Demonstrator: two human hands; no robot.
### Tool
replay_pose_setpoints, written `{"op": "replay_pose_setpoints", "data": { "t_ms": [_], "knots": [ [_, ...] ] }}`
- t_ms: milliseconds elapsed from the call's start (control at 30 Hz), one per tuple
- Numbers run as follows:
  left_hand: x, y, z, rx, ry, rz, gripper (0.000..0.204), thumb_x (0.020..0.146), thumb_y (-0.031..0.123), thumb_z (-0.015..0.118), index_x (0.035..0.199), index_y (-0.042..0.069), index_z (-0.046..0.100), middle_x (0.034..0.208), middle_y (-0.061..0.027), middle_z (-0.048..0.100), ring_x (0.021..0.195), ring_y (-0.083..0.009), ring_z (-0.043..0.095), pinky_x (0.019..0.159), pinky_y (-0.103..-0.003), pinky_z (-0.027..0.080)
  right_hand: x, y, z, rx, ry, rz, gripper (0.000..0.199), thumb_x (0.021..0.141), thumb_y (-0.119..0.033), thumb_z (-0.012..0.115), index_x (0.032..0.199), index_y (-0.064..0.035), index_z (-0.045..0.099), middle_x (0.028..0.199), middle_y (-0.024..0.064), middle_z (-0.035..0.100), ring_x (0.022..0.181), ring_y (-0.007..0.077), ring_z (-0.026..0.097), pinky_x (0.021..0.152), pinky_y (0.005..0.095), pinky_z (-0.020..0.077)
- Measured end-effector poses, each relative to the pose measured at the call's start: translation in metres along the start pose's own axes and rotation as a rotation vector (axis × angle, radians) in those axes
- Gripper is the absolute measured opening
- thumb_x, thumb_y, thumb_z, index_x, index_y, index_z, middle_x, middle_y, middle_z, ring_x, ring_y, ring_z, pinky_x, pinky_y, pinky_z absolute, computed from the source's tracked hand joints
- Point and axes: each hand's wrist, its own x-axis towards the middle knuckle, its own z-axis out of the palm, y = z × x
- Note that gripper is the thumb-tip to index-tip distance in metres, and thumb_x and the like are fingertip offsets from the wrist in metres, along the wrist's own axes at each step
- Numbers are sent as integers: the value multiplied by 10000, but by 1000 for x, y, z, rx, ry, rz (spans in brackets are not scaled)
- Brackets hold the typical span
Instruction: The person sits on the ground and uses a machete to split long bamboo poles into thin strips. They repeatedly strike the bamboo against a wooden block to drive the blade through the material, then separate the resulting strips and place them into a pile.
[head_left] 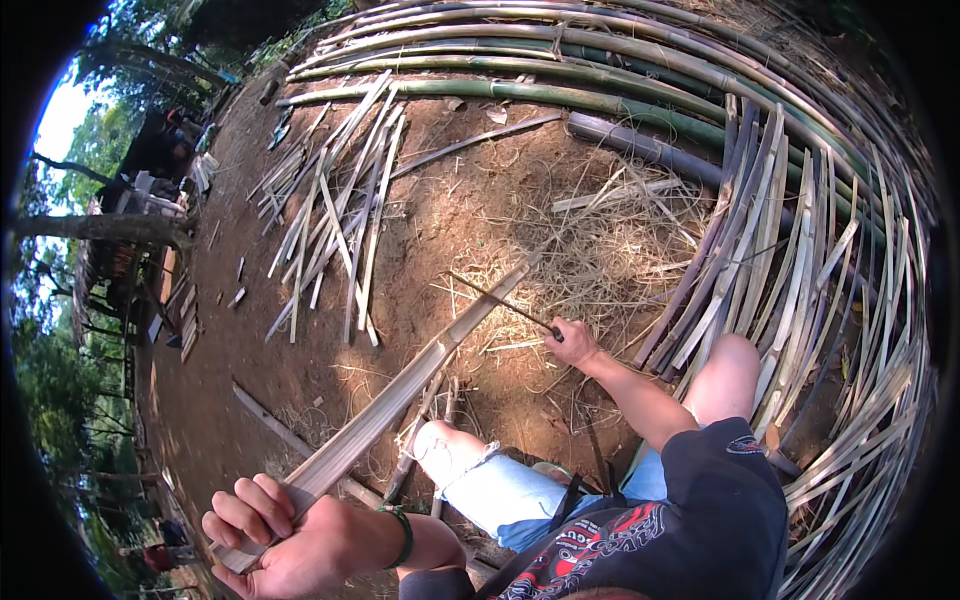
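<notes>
My left hand (310, 540) is wrapped round the near end of a long split bamboo slat (375, 418), its pale inner face turned up. The slat slants away to the upper right, toward the ground. In my right hand (573, 344) is the handle of a long, thin-bladed knife (525, 316). Its narrow dark blade crosses the slat near the far end, and seems to touch it. Under the slat, close to my knee, stand some thin bamboo sticks (425, 415) whose joining I cannot make out.
Curly bamboo shavings (600, 255) cover the soil past my right hand. Split slats (340, 215) lie scattered at the far left; more slats (750, 235) are heaped on the right. Long bamboo poles (520, 92) stretch across the back. A pole (270, 420) lies on the left ground.
</notes>
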Motion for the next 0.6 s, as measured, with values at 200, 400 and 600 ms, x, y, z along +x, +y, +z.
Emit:
{"op": "replay_pose_setpoints", "data": {
  "t_ms": [200,400,600],
  "knots": [
    [5,-9,2,30,79,87,318,878,353,497,762,79,386,645,-17,281,504,-120,215,481,-271,193,45,12,6,-48,89,76,324,853,-236,600,776,76,637,684,270,652,626,444,653,641,473,548],
    [17,-14,16,89,99,106,323,895,353,477,773,70,381,637,-15,264,511,-121,204,469,-269,191,41,33,3,-126,65,287,347,857,-278,610,913,55,691,885,290,689,858,447,679,783,498,554],
    [19,-22,8,-74,-291,70,525,968,547,539,765,104,344,548,33,243,445,-41,167,413,-201,138,25,-6,-15,8,49,151,384,859,-262,632,861,122,651,758,322,657,767,452,681,733,496,554]
  ]
}}
